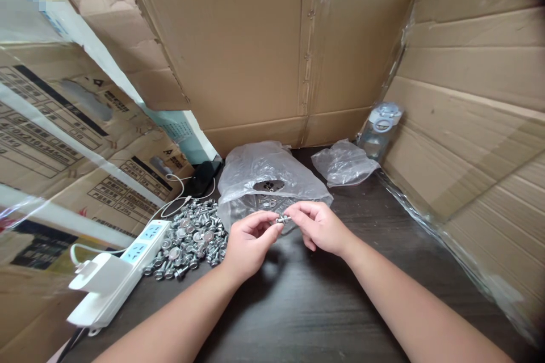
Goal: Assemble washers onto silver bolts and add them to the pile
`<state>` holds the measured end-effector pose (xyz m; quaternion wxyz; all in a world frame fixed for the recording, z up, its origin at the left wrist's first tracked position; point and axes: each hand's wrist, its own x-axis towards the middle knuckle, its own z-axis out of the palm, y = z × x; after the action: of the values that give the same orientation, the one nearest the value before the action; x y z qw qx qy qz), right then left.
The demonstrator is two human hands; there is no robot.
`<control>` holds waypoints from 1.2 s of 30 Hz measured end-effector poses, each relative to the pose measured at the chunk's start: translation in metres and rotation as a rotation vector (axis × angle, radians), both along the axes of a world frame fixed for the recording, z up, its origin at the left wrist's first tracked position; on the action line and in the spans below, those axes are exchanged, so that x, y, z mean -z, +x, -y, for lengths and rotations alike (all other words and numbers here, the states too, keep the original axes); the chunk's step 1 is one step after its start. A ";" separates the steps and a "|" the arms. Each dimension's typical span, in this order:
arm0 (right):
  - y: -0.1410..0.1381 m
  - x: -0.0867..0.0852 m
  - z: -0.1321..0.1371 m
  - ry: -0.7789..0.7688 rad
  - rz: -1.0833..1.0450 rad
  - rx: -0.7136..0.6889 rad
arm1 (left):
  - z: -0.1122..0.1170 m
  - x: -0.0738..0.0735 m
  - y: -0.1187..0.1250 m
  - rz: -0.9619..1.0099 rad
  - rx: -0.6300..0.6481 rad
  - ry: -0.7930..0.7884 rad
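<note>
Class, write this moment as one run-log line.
left hand: pinching metal bolt; right hand: pinching same bolt; beside left hand: bolt pile; beyond hands: large plastic bag

Cardboard carton [76,181], left side: "210x245mm", "kg", Chinese characters

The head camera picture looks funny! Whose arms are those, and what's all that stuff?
There's no robot here, just a person wearing a camera on their head. It looks forward and down, so you see their own bare arms reaching out. The left hand and right hand pinch a small metal part between them; it looks like a bolt. On the dark table there's a pile of bolts beside a white power strip. Behind the hands sits a big plastic bag, with a smaller bag to its right. Cardboard stands around like walls.
</note>
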<state>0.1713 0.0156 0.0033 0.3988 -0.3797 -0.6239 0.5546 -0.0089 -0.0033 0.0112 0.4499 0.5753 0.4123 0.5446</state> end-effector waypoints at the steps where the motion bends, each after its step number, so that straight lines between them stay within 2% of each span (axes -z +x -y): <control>1: 0.001 0.000 0.000 -0.001 -0.013 0.003 | 0.000 0.000 0.000 0.007 -0.003 -0.017; 7: 0.003 -0.001 0.001 -0.008 -0.020 -0.018 | 0.000 -0.003 0.001 0.043 0.010 -0.071; 20: 0.000 -0.002 0.002 0.022 0.057 -0.033 | 0.001 -0.001 0.000 -0.006 0.008 0.004; 29: 0.003 -0.002 0.002 -0.017 -0.010 0.009 | -0.002 0.003 0.000 0.042 -0.002 -0.066; 36: 0.003 -0.002 0.003 -0.012 -0.034 -0.005 | -0.001 0.000 0.000 0.060 0.022 -0.068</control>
<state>0.1738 0.0130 0.0052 0.4056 -0.3710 -0.6148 0.5656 -0.0091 -0.0024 0.0112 0.4873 0.5476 0.4107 0.5422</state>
